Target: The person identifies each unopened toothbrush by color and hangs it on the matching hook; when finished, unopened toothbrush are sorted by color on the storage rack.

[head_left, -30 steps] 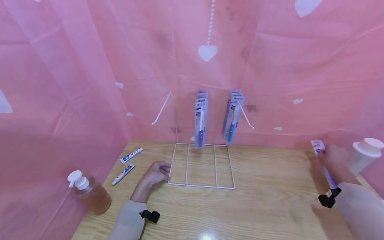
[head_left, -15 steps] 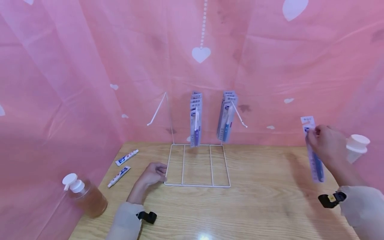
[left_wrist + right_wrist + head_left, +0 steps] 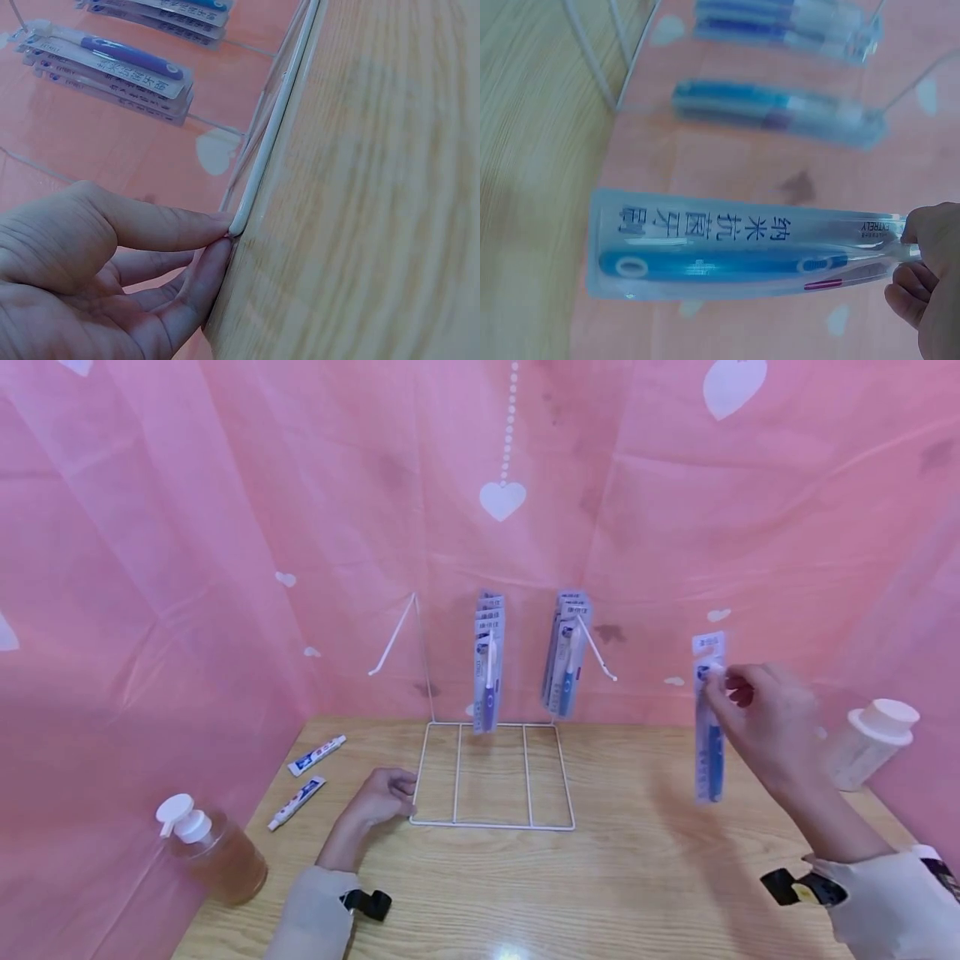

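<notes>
My right hand [image 3: 772, 727] pinches a packaged blue toothbrush [image 3: 708, 743] near its upper end; the pack hangs upright above the table, right of the rack. In the right wrist view the toothbrush pack [image 3: 720, 255] shows its blue handle through clear plastic. My left hand [image 3: 381, 795] pinches the front left corner of the white wire rack [image 3: 491, 826], as the left wrist view shows with thumb and finger at the wire [image 3: 259, 172]. Packaged purple toothbrushes [image 3: 487, 685] hang on the rack's middle hook, packaged blue ones [image 3: 566, 668] on its right hook. The left hook [image 3: 392, 635] holds nothing.
Two toothpaste tubes [image 3: 317, 755] lie left of the rack on the wooden table [image 3: 637, 877]. A pump bottle [image 3: 225, 860] of amber liquid stands at the left edge, and a white-lidded container [image 3: 873, 743] at the right. Pink cloth [image 3: 645, 527] hangs behind.
My right hand has lifted the packaged blue toothbrush from beside the white-lidded container and carried it left towards the rack. The left hand has stayed at the rack's corner.
</notes>
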The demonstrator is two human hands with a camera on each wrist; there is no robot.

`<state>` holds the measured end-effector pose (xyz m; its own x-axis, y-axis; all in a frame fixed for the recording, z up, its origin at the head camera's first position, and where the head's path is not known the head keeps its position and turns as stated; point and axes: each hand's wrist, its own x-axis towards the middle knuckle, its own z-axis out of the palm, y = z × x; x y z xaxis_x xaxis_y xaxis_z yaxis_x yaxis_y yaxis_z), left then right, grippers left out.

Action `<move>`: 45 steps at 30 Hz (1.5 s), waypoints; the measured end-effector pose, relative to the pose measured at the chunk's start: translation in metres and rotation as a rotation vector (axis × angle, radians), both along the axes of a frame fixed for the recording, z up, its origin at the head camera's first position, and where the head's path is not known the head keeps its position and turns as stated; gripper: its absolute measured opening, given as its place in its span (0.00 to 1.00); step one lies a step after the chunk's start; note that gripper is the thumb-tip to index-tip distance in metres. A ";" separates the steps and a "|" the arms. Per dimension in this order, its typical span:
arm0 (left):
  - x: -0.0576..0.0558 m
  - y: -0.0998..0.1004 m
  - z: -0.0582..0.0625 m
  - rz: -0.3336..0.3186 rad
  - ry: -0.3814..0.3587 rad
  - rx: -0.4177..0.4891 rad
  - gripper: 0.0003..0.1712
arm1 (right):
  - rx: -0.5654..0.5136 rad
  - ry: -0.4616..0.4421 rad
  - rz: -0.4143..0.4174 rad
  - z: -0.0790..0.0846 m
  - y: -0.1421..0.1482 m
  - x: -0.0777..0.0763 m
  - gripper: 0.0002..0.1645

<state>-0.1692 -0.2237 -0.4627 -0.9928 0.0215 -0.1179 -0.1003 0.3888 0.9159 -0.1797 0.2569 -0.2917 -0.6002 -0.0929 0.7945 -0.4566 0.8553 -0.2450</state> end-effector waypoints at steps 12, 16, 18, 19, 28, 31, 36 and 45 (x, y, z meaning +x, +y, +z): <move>0.000 -0.001 -0.003 0.005 -0.003 0.005 0.31 | -0.011 0.188 0.166 0.006 -0.053 0.021 0.09; -0.001 0.000 -0.001 0.000 -0.007 0.011 0.30 | -0.007 0.231 0.220 0.005 -0.065 0.028 0.14; -0.001 0.000 -0.001 -0.003 -0.007 0.009 0.30 | -0.016 0.240 0.245 0.006 -0.070 0.031 0.17; -0.001 0.000 -0.001 0.000 -0.008 0.011 0.30 | -0.018 0.243 0.252 0.006 -0.072 0.032 0.18; 0.000 0.000 -0.002 0.005 -0.007 0.010 0.30 | -0.033 0.204 0.301 0.006 -0.086 0.037 0.11; 0.000 0.000 -0.002 0.003 0.001 -0.005 0.30 | -0.032 0.174 0.308 0.004 -0.089 0.036 0.09; 0.000 0.001 -0.002 0.000 0.003 -0.002 0.29 | -0.031 0.150 0.295 0.002 -0.097 0.030 0.10; 0.000 0.000 -0.002 -0.005 0.002 -0.018 0.29 | -0.083 0.060 0.233 -0.003 -0.113 0.008 0.08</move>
<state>-0.1693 -0.2237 -0.4647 -0.9929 0.0240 -0.1163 -0.0967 0.4054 0.9090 -0.1719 0.1444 -0.2952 -0.5221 -0.1562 0.8384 -0.6546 0.7036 -0.2765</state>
